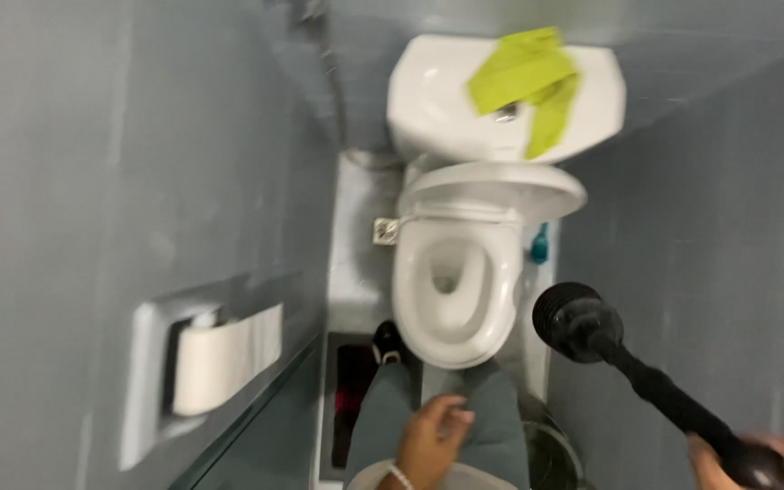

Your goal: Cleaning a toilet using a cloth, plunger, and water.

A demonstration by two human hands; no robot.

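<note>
My right hand [778, 461] at the lower right corner grips the black handle of a black toilet plunger [578, 319], whose rubber cup hangs in the air just right of the white toilet bowl [454, 289]. The seat lid is raised. My left hand [433, 436] hovers over my grey trouser leg at the bottom middle, fingers loosely apart, holding nothing. A yellow-green cloth [528, 77] lies draped over the white cistern [428, 100].
Grey walls close in on both sides. A toilet paper roll [224, 356] sits in a recessed holder on the left wall. A blue item [539, 245] stands right of the bowl, a dark bin [551, 458] at the bottom, a hose [328, 73] at the back left.
</note>
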